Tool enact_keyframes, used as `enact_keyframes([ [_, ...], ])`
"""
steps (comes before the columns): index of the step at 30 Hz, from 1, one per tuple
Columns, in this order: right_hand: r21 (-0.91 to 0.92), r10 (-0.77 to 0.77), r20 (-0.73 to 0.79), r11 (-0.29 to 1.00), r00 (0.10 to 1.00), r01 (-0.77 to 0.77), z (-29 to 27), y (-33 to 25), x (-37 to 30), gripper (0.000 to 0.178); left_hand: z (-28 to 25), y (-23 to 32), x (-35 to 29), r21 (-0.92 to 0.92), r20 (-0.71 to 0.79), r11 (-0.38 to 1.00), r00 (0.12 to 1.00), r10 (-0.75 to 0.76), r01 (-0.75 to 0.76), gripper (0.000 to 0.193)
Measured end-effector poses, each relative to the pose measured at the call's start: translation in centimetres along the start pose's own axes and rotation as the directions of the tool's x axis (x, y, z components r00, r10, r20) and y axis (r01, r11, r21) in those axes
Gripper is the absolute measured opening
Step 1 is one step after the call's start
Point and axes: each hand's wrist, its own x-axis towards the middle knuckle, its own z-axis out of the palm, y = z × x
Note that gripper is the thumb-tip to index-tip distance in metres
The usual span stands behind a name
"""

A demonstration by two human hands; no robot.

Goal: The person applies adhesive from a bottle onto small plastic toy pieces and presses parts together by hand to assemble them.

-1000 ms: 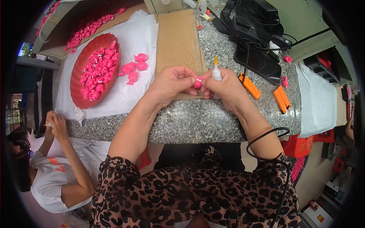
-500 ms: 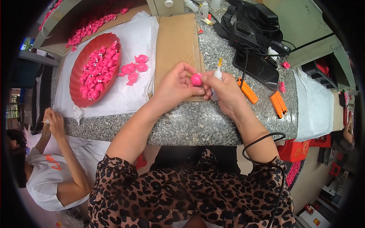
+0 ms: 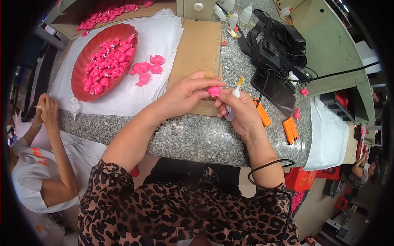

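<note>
Between the fingertips of my left hand (image 3: 176,96) is a small glossy pink plastic figure piece (image 3: 213,91), a rounded end toward me. My right hand (image 3: 246,112) is wrapped round a small white squeeze bottle (image 3: 230,113) with a thin yellow tip pointing up and away. Its thumb and index finger also reach the right side of the pink piece. A tan wrap covers one left fingertip. Off to the left, a red scalloped bowl (image 3: 78,84) holds many similar pink pieces, and several loose ones (image 3: 143,78) lie beside it on white paper.
Beyond my hands lies brown cardboard (image 3: 197,45) on the speckled stone table (image 3: 193,141). Orange blocks (image 3: 290,130), a phone-like black slab (image 3: 273,92), and black cabled gear (image 3: 279,49) stand right. White bottles (image 3: 246,14) are at the back. Another person's hands (image 3: 49,110) work at left.
The pink piece has turned in my fingers, and my left fingers have straightened over it. The bottle stays in my right hand. The whole view has shifted a little.
</note>
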Motion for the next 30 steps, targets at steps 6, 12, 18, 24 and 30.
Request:
enact_keyframes([
  [6, 0.009, -0.004, -0.015, 1.000, 1.000, 0.005, -0.35, -0.10, -0.34, 0.009, 0.29, 0.22, 0.38, 0.055, 0.045, 0.998, 0.999, -0.002, -0.001, 0.032],
  [12, 0.002, 0.000, -0.011, 1.000, 1.000, 0.000, -0.21, -0.07, -0.14, 0.008, 0.10, 0.01, 0.16, 0.059, 0.054, 0.998, 0.998, -0.031, 0.027, 0.034],
  [18, 0.018, 0.006, -0.016, 1.000, 1.000, -0.006, -0.21, -0.23, -0.31, 0.008, 0.24, 0.05, 0.12, 0.051, 0.062, 0.999, 0.998, -0.022, 0.019, 0.038],
  [24, 0.004, 0.001, -0.030, 1.000, 1.000, -0.001, -0.21, -0.03, -0.24, 0.008, 0.20, 0.11, 0.01, -0.072, 0.115, 0.995, 0.992, -0.059, 0.067, 0.037],
  [30, -0.023, -0.006, -0.055, 1.000, 0.998, 0.005, 0.02, -0.14, -0.43, 0.008, 0.05, 0.66, -0.04, -0.093, 0.144, 0.992, 0.987, -0.077, 0.091, 0.035],
])
